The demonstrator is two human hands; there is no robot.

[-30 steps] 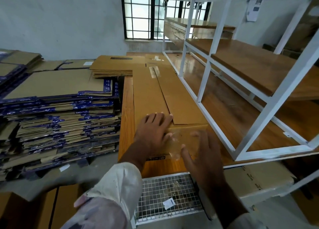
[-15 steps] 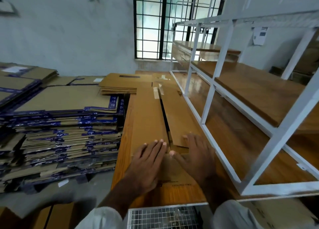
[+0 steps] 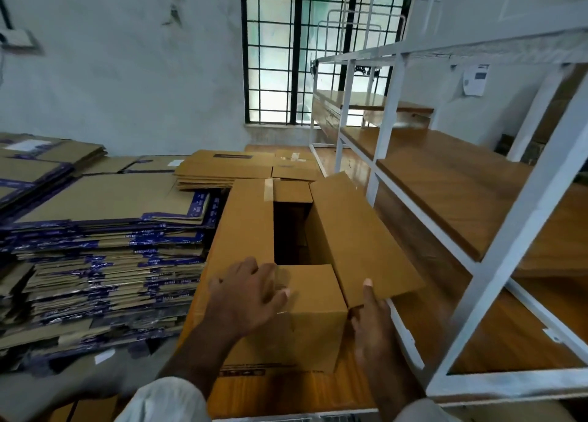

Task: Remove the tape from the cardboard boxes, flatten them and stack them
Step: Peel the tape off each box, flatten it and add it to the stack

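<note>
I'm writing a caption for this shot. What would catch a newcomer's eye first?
The open cardboard box in the centre, its right flap lifted by the right hand while the left hand rests at the near edge of the opening. Next, the tall pile of flattened boxes on the left and the white shelving frame on the right.

Your left hand (image 3: 245,297) rests on the open box (image 3: 286,294). Your right hand (image 3: 370,319) holds its raised flap (image 3: 359,237) on the wooden surface (image 3: 496,335).
</note>
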